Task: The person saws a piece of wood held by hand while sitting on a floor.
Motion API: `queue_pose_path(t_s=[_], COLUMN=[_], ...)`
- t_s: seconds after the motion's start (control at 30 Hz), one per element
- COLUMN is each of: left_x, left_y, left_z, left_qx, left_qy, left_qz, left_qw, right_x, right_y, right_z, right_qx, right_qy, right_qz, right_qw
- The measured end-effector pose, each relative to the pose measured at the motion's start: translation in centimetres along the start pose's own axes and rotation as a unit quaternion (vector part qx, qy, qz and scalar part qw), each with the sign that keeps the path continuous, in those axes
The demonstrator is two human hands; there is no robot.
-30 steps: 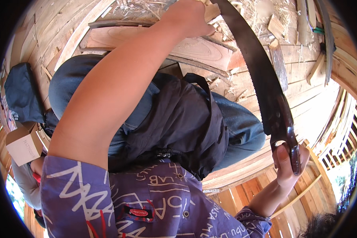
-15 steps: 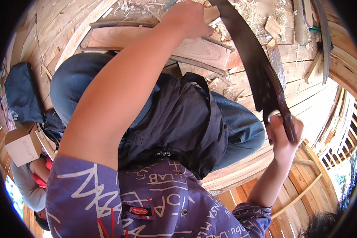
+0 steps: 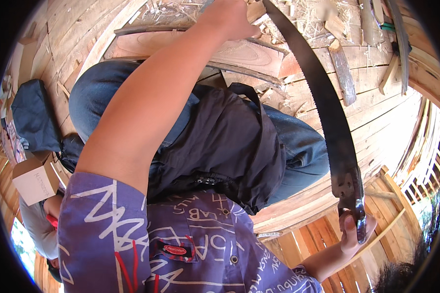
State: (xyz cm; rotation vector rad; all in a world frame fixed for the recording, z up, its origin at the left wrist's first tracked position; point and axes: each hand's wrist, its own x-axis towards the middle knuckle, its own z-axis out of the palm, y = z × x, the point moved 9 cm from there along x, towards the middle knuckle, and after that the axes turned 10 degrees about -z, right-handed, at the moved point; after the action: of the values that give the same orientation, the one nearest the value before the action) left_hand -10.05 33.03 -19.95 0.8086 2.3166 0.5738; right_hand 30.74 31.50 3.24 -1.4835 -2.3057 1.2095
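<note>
My right hand [image 3: 351, 229] is wrapped around the dark handle of a handsaw [image 3: 327, 105] at the right. Its long black blade, toothed along the left edge, reches up to the top of the view. There the blade's tip meets a short piece of wood [image 3: 256, 10]. My left arm stretches across my lap, and my left hand [image 3: 230, 19] is closed on that piece of wood beside the blade. The far side of the left hand's fingers is cut off by the view's upper edge.
Boards with bark edges [image 3: 249, 56] lie in front of my knees. Wood shavings [image 3: 308, 14] and offcuts, one of them a bark-edged stick [image 3: 343, 73], cover the plank floor. At left are a dark bag [image 3: 36, 115], a cardboard box [image 3: 34, 184] and another person's sleeve [image 3: 36, 229].
My right hand has drawn the saw back toward me, down and slightly right, so its tip now shows near the wood. The left hand stays almost in place.
</note>
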Motion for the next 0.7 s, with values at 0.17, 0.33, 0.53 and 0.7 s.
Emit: queue_pose_path(t_s=[0.17, 0.33, 0.53, 0.7], left_x=[0.0, 1.7, 0.0, 0.5], left_y=[0.1, -0.8, 0.2, 0.1], left_z=[0.3, 0.8, 0.3, 0.5], left_qx=[0.086, 0.104, 0.088, 0.088], left_qy=[-0.043, -0.028, -0.071, -0.069], left_qz=[0.046, 0.052, 0.037, 0.015], left_qw=[0.994, 0.993, 0.993, 0.994], right_x=[4.7, 10.7, 15.5, 16.7], right_y=[-1.7, -3.1, -4.3, -4.3], right_z=[2.4, 6.4, 10.2, 11.9], right_qx=[-0.03, 0.041, 0.063, 0.062], right_qy=[-0.034, -0.041, -0.045, -0.044], right_qz=[-0.034, -0.045, -0.041, -0.052], right_qw=[0.998, 0.997, 0.996, 0.996])
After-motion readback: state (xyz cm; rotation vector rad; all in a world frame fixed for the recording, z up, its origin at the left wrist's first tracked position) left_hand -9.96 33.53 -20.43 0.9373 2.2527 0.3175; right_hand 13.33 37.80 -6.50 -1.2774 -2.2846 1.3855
